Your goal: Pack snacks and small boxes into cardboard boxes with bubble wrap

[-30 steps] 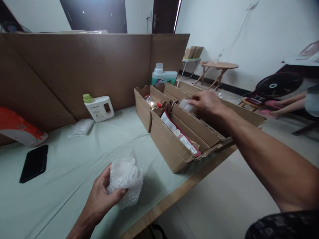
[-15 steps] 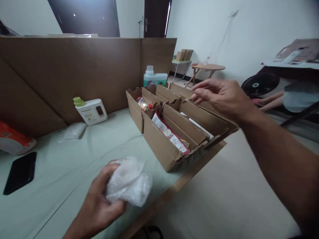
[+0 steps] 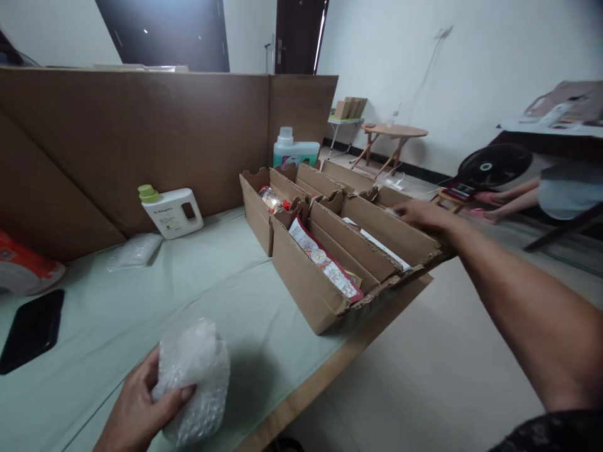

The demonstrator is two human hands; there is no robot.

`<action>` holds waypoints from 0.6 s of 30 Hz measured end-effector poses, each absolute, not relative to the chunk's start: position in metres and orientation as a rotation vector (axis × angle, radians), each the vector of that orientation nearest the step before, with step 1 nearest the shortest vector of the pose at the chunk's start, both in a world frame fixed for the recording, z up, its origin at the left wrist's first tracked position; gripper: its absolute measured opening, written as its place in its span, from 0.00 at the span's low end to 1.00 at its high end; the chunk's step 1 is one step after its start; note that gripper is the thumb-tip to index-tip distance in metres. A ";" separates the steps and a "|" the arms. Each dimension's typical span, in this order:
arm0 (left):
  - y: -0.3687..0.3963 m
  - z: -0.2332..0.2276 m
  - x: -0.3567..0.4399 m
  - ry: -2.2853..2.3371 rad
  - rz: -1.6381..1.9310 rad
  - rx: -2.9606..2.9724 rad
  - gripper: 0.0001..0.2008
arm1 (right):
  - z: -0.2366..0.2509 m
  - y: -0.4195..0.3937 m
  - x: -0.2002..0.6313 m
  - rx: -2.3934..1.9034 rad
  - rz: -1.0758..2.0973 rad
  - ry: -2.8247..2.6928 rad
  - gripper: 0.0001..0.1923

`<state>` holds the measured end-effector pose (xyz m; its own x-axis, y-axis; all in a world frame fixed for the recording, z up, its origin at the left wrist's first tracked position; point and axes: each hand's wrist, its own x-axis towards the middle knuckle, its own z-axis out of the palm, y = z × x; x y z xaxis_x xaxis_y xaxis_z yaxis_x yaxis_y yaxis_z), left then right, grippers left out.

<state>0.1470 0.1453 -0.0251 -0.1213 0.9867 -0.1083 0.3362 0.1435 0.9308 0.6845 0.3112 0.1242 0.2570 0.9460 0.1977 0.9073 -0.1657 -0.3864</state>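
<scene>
The right hand, raised with loose fingers a moment ago, now rests flat and empty on the far cardboard box, while the left hand grips the bubble wrap bundle over the worktop

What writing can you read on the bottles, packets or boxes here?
None reads clearly.
White jug: small label, too blurred.
Teal bottle: label print too small.
Red packet in the cardboard box: patterned print, unreadable.
Orange and white pack: small mark, unreadable.
Bubble wrap in the left hand: none.
</scene>
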 end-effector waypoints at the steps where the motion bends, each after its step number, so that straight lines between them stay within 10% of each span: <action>1: 0.146 -0.024 0.148 1.591 0.993 1.316 0.36 | 0.136 0.311 0.684 -2.179 0.030 -1.610 0.13; 6: 0.156 0.008 0.180 1.307 1.064 1.700 0.27 | 0.180 0.265 0.605 -1.842 -0.536 -1.425 0.09; 13: 0.177 0.051 0.233 0.919 1.168 1.901 0.22 | 0.157 0.234 0.472 -0.966 0.628 -2.450 0.14; 18: 0.179 0.008 0.187 1.396 1.096 1.532 0.37 | 0.174 0.341 0.564 -1.629 0.181 -1.777 0.13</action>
<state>0.1866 0.1786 0.0085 0.0265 0.9953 0.0932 0.3267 -0.0967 0.9402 0.5642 0.3413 0.1738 0.0454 0.9161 0.3984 0.8167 0.1957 -0.5428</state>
